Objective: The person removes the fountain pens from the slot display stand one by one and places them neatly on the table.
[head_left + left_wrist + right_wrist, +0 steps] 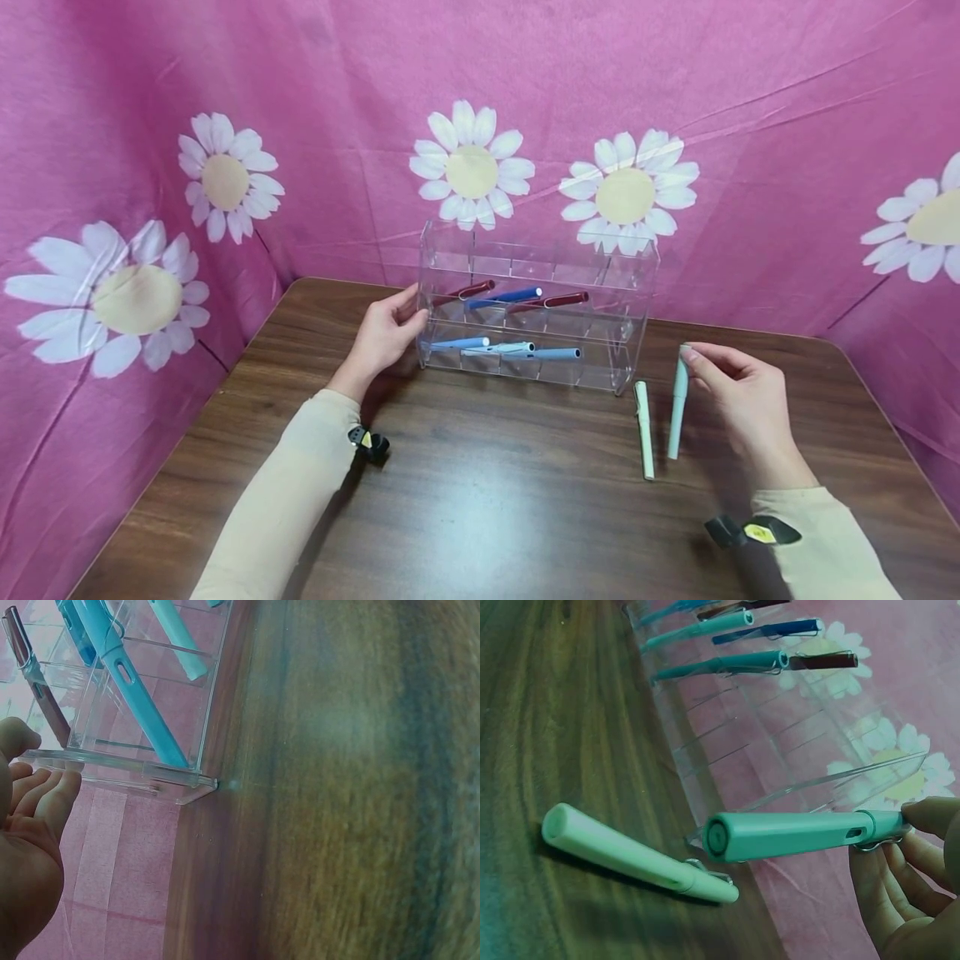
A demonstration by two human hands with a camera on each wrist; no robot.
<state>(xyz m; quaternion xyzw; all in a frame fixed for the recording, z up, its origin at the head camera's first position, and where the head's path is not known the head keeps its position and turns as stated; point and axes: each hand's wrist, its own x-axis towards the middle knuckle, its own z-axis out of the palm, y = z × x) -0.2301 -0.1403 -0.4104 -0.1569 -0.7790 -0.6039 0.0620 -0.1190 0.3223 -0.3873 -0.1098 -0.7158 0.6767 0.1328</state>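
My left hand grips the left side panel of a clear acrylic pen rack, thumb on one face and fingers on the other in the left wrist view. A turquoise pen points downward from my right hand, pinched at its upper end between thumb and fingers, to the right of the rack. Beside it a pale green pen lies on the table. In the rack's lower tier sit light blue pens; the tier above has a dark blue pen and two dark red pens.
The brown wooden table carries the rack near its back edge. Pink cloth printed with white daisies hangs behind and at both sides. The rack's right-hand slots and top tier hold no pens.
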